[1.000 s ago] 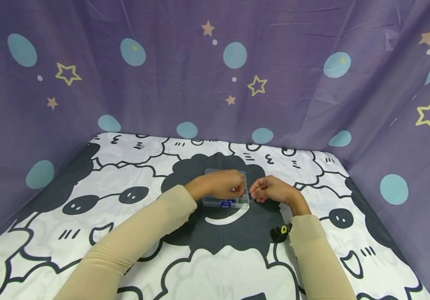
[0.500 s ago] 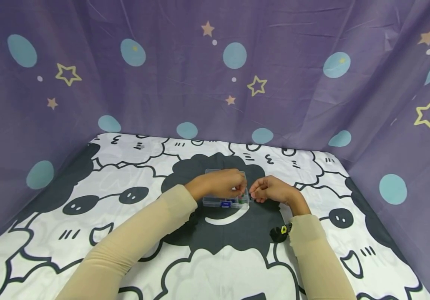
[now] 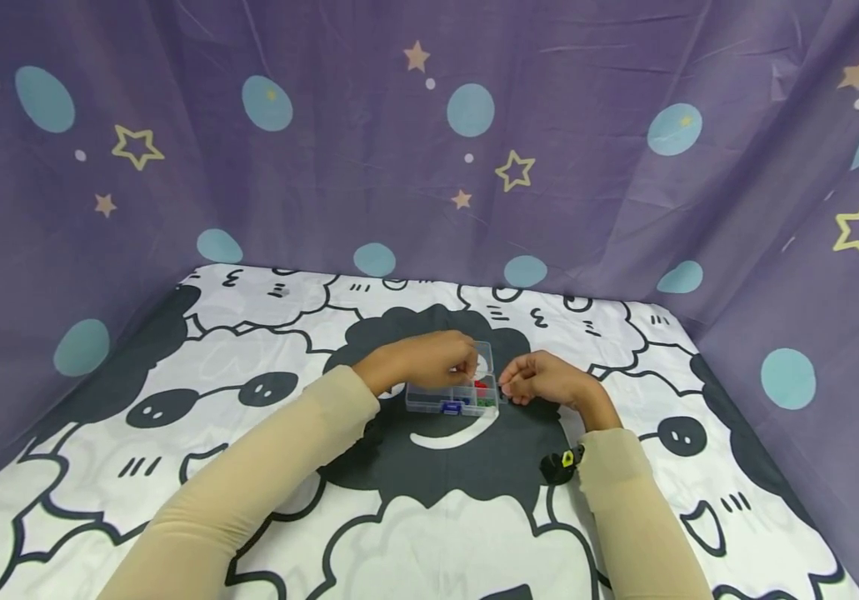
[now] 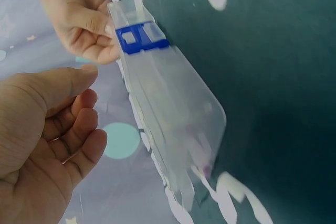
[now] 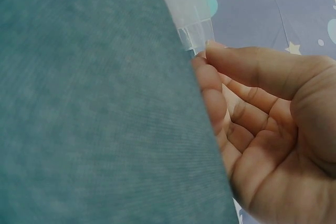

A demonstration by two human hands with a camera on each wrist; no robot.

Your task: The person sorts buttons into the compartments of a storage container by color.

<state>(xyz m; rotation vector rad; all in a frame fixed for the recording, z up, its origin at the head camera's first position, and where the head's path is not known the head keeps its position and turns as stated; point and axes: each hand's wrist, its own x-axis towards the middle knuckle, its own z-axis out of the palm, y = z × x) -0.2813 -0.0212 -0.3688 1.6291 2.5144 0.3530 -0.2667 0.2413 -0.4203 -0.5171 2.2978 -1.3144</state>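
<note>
A clear plastic compartment box with a blue latch lies on the table, its lid raised at the back. Small red pieces and green pieces lie in its right compartments; some blue shows further left. My left hand hovers over the box's left and middle part. In the left wrist view its fingers curl loosely, thumb apart from them, with nothing visible between. At the box's right end, my right hand pinches the edge with thumb and forefinger; the exact contact is partly hidden.
A sheep-patterned cloth covers the table, with a dark printed patch under the box. A purple curtain with stars and dots hangs behind and at both sides. A black strap item with a yellow mark is at the right cuff.
My left hand has moved left and slightly up from the right compartments, uncovering the red and green pieces. The right hand and the box have stayed in place.
</note>
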